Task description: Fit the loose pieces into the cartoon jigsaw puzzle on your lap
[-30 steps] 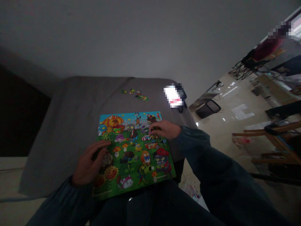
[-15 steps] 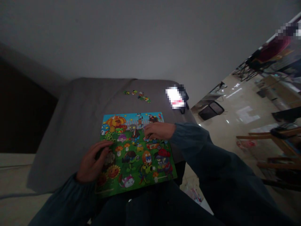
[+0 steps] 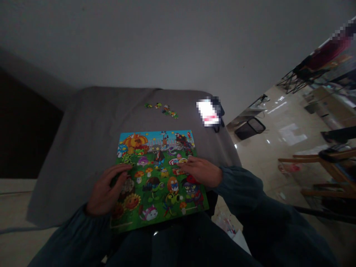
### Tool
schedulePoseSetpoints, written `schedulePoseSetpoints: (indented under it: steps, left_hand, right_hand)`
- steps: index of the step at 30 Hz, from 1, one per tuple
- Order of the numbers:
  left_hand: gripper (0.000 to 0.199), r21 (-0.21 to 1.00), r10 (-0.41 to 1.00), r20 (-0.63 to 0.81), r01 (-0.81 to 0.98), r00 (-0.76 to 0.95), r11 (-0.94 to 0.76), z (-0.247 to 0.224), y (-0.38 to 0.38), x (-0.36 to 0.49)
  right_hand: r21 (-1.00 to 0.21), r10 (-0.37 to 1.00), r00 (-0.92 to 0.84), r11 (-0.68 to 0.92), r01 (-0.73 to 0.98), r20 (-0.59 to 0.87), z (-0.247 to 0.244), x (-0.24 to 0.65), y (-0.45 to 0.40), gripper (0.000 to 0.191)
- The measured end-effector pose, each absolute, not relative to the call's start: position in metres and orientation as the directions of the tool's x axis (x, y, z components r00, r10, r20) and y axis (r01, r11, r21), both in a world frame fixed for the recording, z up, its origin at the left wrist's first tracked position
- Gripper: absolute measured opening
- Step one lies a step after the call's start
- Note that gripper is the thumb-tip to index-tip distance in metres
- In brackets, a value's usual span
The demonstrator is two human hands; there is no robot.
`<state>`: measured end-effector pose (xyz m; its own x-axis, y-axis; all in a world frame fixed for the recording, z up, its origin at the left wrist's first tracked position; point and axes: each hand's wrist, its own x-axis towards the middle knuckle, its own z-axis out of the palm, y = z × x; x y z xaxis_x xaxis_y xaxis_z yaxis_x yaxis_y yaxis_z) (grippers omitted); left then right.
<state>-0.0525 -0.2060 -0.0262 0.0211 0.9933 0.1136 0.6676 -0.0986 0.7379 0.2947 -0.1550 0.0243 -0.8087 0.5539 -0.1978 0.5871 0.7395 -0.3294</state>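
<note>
A colourful cartoon puzzle board lies at the near edge of the grey-covered table, close to my lap. On its left side rests my left hand, thumb and fingers apart, holding nothing. My right hand lies over the right part of the picture, its fingers stretched out flat and touching the surface. Beyond the board, several loose puzzle pieces sit on the cloth in a short row.
A lit phone leans against a dark object at the table's back right. The grey cloth reaches back to a wall. On the floor to the right are a black basket and a wooden chair.
My right hand has moved down and to the right over the board, and its curled fingers have straightened. My left hand has hardly moved.
</note>
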Motion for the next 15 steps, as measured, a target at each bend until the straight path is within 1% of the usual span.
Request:
schedulePoseSetpoints:
  steps: [2,4,6,9,11,12,13,15]
  left_hand:
    - [0.037,0.744,0.994,0.108,0.662,0.021,-0.095,-0.026,-0.206,-0.052]
    - [0.038,0.752,0.994,0.108,0.652,0.015,-0.091,-0.027,-0.206,-0.052]
    - [0.038,0.759,0.994,0.109,0.644,0.011,-0.091,-0.027,-0.206,-0.051]
    - [0.038,0.757,0.994,0.112,0.647,0.009,-0.091,-0.028,-0.206,-0.051]
    - [0.038,0.752,0.994,0.112,0.653,0.006,-0.089,-0.028,-0.206,-0.052]
    - [0.037,0.751,0.994,0.112,0.655,0.008,-0.090,-0.028,-0.206,-0.052]
    - [0.037,0.750,0.993,0.113,0.654,0.010,-0.092,-0.029,-0.206,-0.052]
    - [0.036,0.754,0.993,0.120,0.649,0.016,-0.102,-0.030,-0.206,-0.053]
  right_hand:
    - [-0.355,0.576,-0.792,0.711,0.607,-0.201,0.022,0.295,-0.153,0.043]
    - [-0.409,0.619,-0.759,0.651,0.640,-0.203,0.019,0.296,-0.150,0.035]
    - [-0.489,0.673,-0.720,0.577,0.655,-0.171,0.015,0.298,-0.149,0.026]
    - [-0.558,0.745,-0.659,0.504,0.659,-0.104,0.013,0.301,-0.149,0.025]
    - [-0.585,0.770,-0.630,0.464,0.665,-0.105,0.012,0.300,-0.150,0.023]
    - [-0.627,0.780,-0.618,0.430,0.649,-0.104,0.013,0.299,-0.152,0.021]
    - [-0.696,0.795,-0.599,0.378,0.611,-0.095,0.013,0.295,-0.153,0.018]
    - [-0.875,0.834,-0.544,0.193,0.443,-0.092,0.012,0.285,-0.156,0.016]
